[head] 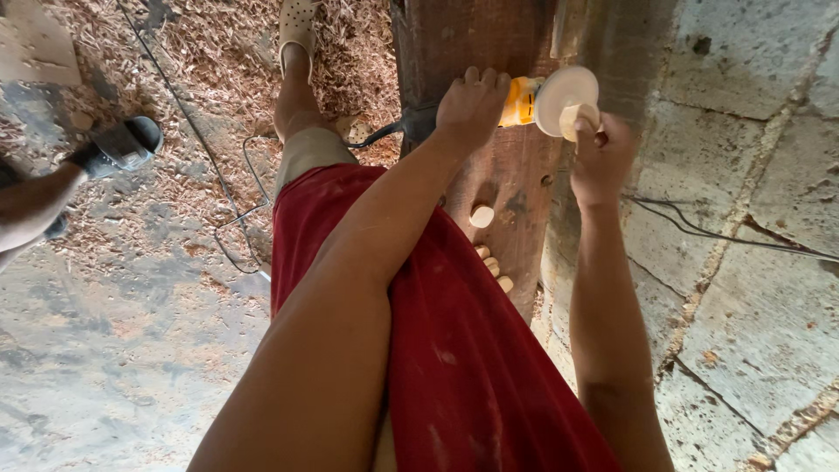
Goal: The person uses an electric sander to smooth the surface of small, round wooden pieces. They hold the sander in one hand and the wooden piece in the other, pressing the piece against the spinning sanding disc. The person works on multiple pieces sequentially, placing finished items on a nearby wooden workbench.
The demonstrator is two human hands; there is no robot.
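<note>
My left hand (470, 107) grips the body of a yellow angle grinder (522, 100) held over a dark wooden plank (502, 188). A pale round sanding disc (566, 98) sits on the tool's head, facing right. My right hand (599, 156) touches the lower edge of that disc, with the thumb laid against it. The tool's black cord (384, 133) runs off to the left. My red shirt (437, 350) fills the lower middle of the view.
Wood shavings (218, 61) cover the concrete floor at the upper left. Another person's arm (31, 205) holds a dark power tool (122, 147) at the left edge. A block wall (752, 175) with thin cables rises on the right. My feet show near the plank.
</note>
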